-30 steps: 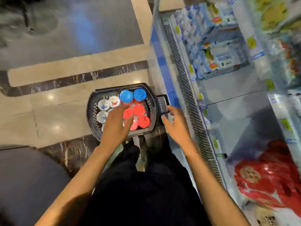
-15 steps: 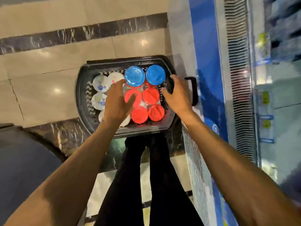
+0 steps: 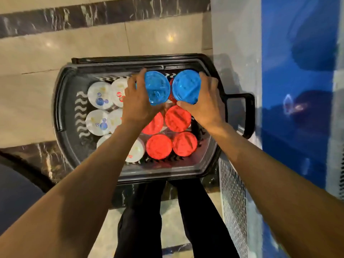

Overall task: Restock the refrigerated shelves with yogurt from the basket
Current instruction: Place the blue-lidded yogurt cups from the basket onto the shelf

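Reached farther forward than 0.5 s before, off the red-lidded tubs (image 3: 177, 119) and onto 2 blue-lidded yogurts at the far end of the basket (image 3: 61, 101). Gripped the left blue tub (image 3: 157, 88) with the left hand (image 3: 138, 105), fingers curled round its outer side, thumb at its near edge. Gripped the right blue tub (image 3: 186, 86) with the right hand (image 3: 205, 103), thumb under the near rim. Kept both side by side between the hands. Left 4 red-lidded tubs just behind the palms, and white-lidded tubs (image 3: 99, 95) outside the left hand.
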